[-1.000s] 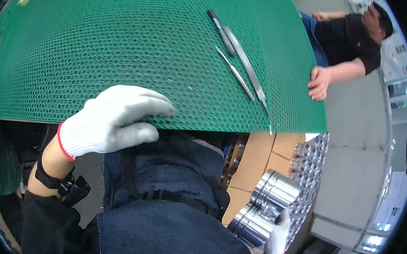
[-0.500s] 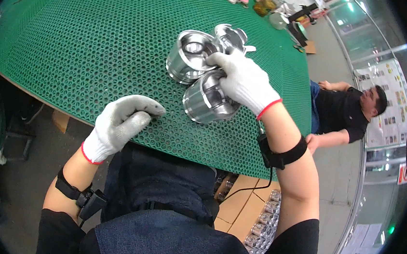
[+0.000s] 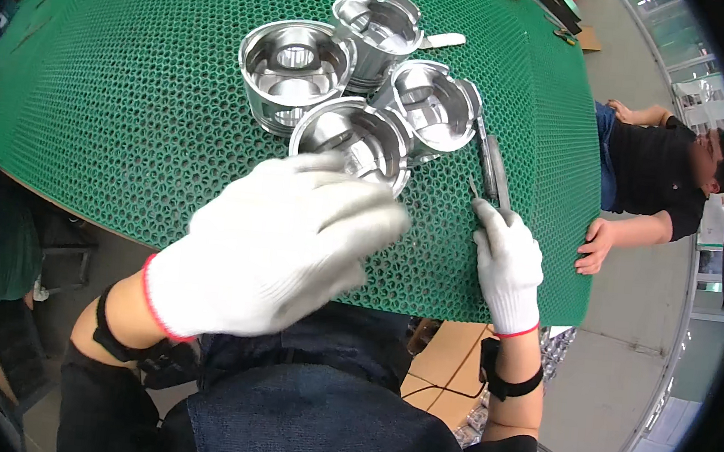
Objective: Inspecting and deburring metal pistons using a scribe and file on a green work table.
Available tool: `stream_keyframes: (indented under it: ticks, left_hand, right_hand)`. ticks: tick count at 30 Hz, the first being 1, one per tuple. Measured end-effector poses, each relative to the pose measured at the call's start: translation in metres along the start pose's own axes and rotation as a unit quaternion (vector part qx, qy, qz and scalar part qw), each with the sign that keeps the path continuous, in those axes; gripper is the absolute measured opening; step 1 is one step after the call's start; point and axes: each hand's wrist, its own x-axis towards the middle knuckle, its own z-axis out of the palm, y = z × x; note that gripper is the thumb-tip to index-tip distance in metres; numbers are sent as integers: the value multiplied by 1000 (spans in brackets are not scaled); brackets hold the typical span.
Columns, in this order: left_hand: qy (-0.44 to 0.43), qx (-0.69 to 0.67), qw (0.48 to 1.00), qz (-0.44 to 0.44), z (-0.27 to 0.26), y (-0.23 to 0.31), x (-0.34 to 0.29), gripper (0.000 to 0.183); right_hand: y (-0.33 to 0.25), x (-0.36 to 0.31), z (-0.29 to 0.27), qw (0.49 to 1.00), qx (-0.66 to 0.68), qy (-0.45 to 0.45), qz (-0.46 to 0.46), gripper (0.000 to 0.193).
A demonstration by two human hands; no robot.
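Several shiny metal pistons [image 3: 357, 88] stand close together, open side up, on a green honeycomb mat [image 3: 132, 103]. My left hand [image 3: 283, 245], in a white glove, hovers blurred just in front of the nearest piston [image 3: 348, 134], fingers spread and holding nothing. My right hand [image 3: 509, 265], also gloved, rests on the mat to the right of the pistons. Its fingertips pinch the near end of a long thin metal tool [image 3: 495, 164] that lies beside the right piston [image 3: 431, 103].
Another person in a black shirt [image 3: 655, 174] sits at the right with a hand [image 3: 594, 246] on the mat's edge. A cardboard box [image 3: 445, 362] and more shiny parts [image 3: 553, 350] lie under the table edge. A small flat metal piece [image 3: 443, 40] lies behind the pistons.
My right hand has let go of the pistons and moved right to the thin tool. My left hand has lifted off the mat edge toward the nearest piston. The view has shifted closer.
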Motion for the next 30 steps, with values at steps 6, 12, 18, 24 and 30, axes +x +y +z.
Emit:
stream_keyframes:
  ticks: [6,12,18,24,30]
  left_hand:
    - [-45,96,981,-160,-2,2,-56,64]
    - [22,39,979,-201,24,8,-122,50]
    - [39,16,980,-193,35,7,-139,52]
    - [9,-9,990,-138,39,-4,-141,58]
    - [72,57,979,-181,20,7,-106,49]
  right_hand:
    - [-3,-10,24,999,-36,25,29,49]
    - [10,-17,16,986,139,94,-8,48]
    - [-35,-41,-8,703,667,-72,236,41]
    - [-39,-55,16,577,793,-50,188,48]
    - [-40,-51,22,478,868,-31,130,36]
